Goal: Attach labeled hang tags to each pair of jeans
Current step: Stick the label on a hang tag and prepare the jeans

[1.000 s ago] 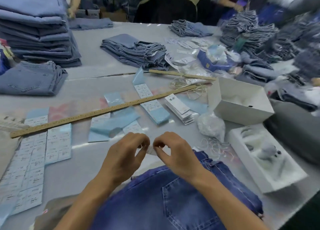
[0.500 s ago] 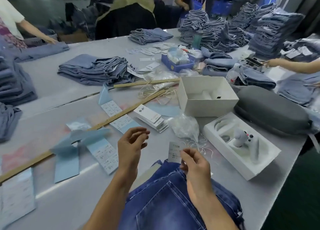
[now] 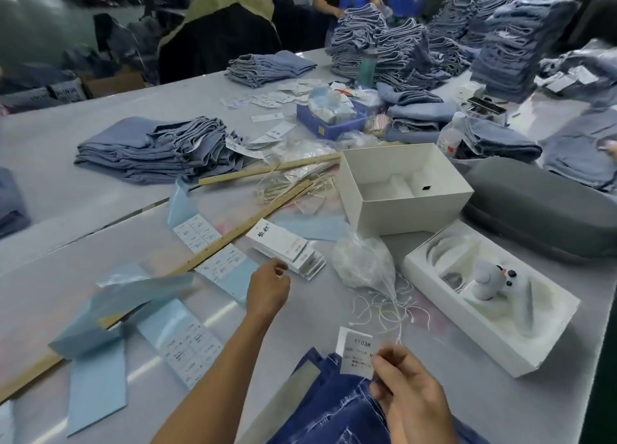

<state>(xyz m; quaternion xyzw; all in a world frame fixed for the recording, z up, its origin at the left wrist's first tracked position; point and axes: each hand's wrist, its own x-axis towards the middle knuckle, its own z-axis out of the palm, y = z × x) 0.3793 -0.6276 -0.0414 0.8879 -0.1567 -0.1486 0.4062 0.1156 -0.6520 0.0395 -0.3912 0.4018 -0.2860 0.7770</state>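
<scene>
Right hand (image 3: 412, 397) pinching tag (image 3: 358, 352), left hand (image 3: 268, 288) outstretched, fingers curled

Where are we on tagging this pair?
Done: nothing shows a finished pair. In hand: right hand pinches a white printed tag at the dark blue jeans; left hand reaches toward the white hang tag stack. Left: folded pale denim piles.

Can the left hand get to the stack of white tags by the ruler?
Probably yes. The left hand hovers just short of the tag stack, its fingers holding nothing, and only bare table lies between them. The ruler runs off to the side.
</scene>
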